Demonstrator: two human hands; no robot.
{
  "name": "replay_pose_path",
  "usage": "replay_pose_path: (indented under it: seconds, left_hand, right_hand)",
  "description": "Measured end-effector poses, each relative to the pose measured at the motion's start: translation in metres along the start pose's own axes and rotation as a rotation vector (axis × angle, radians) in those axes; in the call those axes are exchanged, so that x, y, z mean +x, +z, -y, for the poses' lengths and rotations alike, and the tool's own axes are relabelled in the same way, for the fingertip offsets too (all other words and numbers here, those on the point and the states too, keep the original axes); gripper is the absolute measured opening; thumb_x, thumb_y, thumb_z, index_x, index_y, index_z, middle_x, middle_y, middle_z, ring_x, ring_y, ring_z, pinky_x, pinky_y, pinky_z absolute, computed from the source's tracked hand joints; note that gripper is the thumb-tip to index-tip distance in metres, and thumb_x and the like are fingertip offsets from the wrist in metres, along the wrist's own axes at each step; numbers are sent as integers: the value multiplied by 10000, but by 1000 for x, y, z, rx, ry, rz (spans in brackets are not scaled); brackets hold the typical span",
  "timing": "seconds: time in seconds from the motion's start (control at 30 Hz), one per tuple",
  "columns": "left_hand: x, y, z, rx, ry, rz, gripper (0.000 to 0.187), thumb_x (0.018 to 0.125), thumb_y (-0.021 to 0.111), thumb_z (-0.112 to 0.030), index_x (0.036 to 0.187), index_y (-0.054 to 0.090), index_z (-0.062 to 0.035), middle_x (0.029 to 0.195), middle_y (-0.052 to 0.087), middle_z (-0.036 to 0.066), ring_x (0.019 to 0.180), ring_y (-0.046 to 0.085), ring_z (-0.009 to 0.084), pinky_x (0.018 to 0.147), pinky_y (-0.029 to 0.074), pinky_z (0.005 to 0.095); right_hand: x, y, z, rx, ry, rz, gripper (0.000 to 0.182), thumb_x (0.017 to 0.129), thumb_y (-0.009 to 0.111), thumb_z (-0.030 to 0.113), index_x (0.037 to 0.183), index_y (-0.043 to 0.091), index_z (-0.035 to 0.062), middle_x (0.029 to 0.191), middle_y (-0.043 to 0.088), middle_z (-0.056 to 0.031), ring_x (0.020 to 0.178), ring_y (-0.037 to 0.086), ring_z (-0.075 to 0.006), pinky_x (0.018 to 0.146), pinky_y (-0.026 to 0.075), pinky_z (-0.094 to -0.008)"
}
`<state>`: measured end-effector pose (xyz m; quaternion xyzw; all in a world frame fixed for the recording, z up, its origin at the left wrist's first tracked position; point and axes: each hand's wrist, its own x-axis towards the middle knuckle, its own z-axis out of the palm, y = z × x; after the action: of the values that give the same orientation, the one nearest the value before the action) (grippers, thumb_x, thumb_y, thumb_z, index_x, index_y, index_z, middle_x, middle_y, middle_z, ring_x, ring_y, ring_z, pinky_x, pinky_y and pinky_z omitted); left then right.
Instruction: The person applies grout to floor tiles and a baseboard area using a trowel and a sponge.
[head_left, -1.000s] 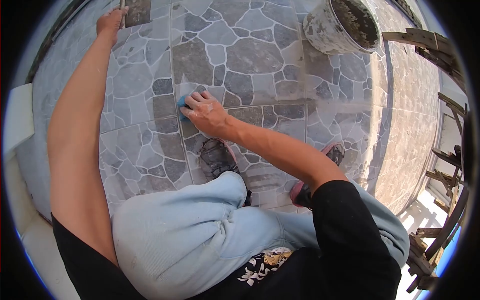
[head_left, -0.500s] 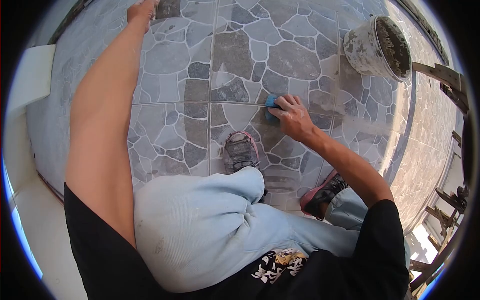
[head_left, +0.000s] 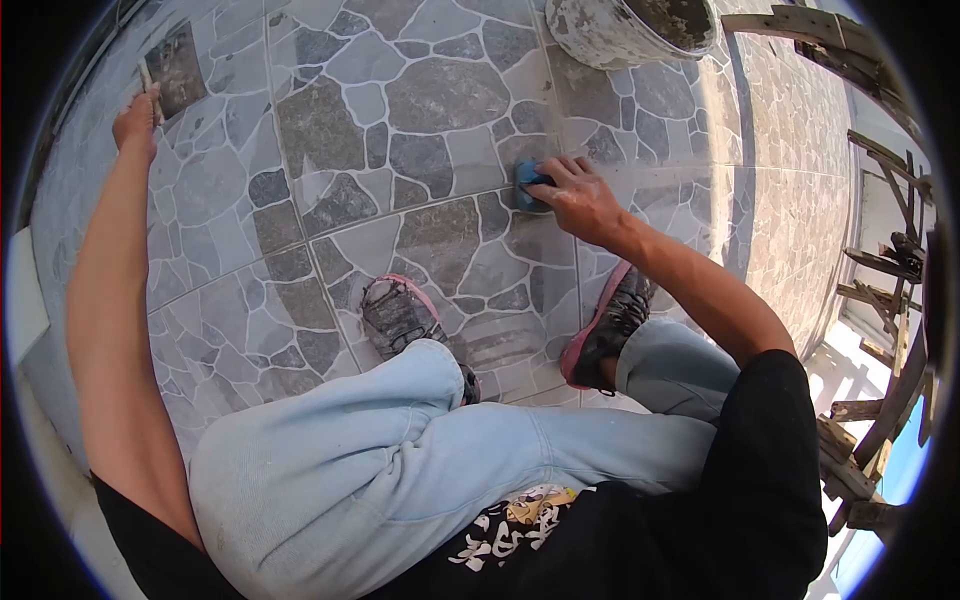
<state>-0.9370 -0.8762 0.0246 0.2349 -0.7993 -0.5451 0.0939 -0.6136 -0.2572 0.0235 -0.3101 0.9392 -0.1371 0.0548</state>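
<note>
My right hand [head_left: 582,200] is closed around a blue sponge [head_left: 530,186], pressed against the stone-patterned floor tiles [head_left: 440,95] at a joint line. Far out at the upper left, my left hand [head_left: 136,125] has its fingers wrapped round a pale strip like a handle [head_left: 148,82]. A dark brown, square-edged flat piece [head_left: 176,74] lies beside that strip; its exact kind is too small to make out. Pale whitish residue shows on the tiles around the sponge.
A mortar-crusted bucket [head_left: 610,35] stands at the upper right, its inside coated in grey. Rough wooden timbers [head_left: 880,60] line the right edge. My two dark shoes [head_left: 400,315] with pink trim are on the tiles. Sunlight falls across the right side.
The view has turned and shifted right, so bucket and tiles appear further left. The sponge remains in my right hand on the tiles. My left hand now shows with the flat piece beside it.
</note>
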Motion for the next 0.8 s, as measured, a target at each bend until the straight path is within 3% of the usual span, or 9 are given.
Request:
replay_pose_path:
  seconds: [0.1, 0.23, 0.3, 0.4, 0.53, 0.6, 0.67, 0.77, 0.8]
  left_hand:
    - [5, -11, 14, 90, 10, -18, 385, 800, 807, -193, 1114, 703, 3, 807, 638, -3, 594, 511, 74, 549, 408, 220]
    - [16, -5, 4, 40, -7, 15, 400, 804, 804, -196, 1123, 687, 16, 771, 618, -2, 573, 481, 73, 539, 374, 225]
    - [14, 16, -7, 8, 36, 41, 369, 830, 784, -204, 1111, 687, 15, 723, 581, -17, 554, 447, 67, 534, 346, 230]
    - [16, 46, -27, -12, 81, 156, 338, 847, 769, -208, 1098, 696, 7, 701, 561, -26, 553, 438, 66, 533, 344, 234]
    - [2, 64, -51, -31, 141, 178, 308, 852, 760, -194, 1084, 703, 1, 690, 557, -27, 548, 435, 68, 532, 346, 242]
    - [-7, 55, -57, 0, 159, 94, 307, 841, 762, -180, 1082, 703, 1, 695, 565, -23, 551, 445, 71, 531, 353, 243]
    - [3, 36, -37, 11, 128, 47, 302, 835, 764, -179, 1073, 709, -1, 696, 570, -20, 548, 449, 74, 527, 358, 245]
    - [0, 34, -23, 9, 32, -40, 309, 825, 768, -179, 1069, 712, 2, 698, 575, -14, 539, 452, 79, 516, 361, 253]
    - [-4, 35, -21, 15, -42, -79, 320, 821, 770, -179, 1074, 709, 7, 698, 574, -11, 532, 450, 82, 508, 360, 259]
  right_hand:
    - [-51, -13, -47, -84, 111, 35, 353, 742, 629, 2, 1062, 732, 108, 1118, 604, -96, 1081, 577, -288, 906, 455, -403]
    - [-24, 22, 7, -16, 445, -257, 321, 753, 613, -7, 1051, 697, 78, 1092, 593, -136, 1044, 563, -352, 898, 448, -454]
    - [26, 37, 69, 29, 311, -326, 302, 789, 595, 54, 1080, 675, 56, 1057, 585, -147, 1052, 556, -332, 902, 444, -445]
    - [88, 49, 126, 252, 117, -124, 345, 779, 630, 38, 1114, 701, 83, 1172, 606, -130, 1157, 560, -308, 982, 431, -446]
    - [51, 28, 74, 192, 56, -171, 301, 733, 652, 39, 1002, 742, 139, 1123, 655, -48, 1145, 576, -262, 966, 431, -429]
    - [-9, 11, 6, -17, 207, -198, 267, 727, 632, 19, 945, 737, 134, 1059, 654, -38, 1059, 588, -263, 906, 435, -411]
    - [-63, -14, -58, -194, 506, -143, 261, 745, 633, 25, 962, 746, 118, 1040, 667, -71, 1033, 585, -292, 883, 445, -427]
    - [-70, -10, -67, -247, 677, -157, 247, 757, 648, 35, 970, 748, 107, 1050, 667, -85, 1025, 581, -316, 879, 448, -438]
    - [-48, 0, -40, -167, 626, -254, 248, 751, 660, 32, 980, 737, 88, 1033, 654, -100, 1016, 576, -333, 876, 451, -448]
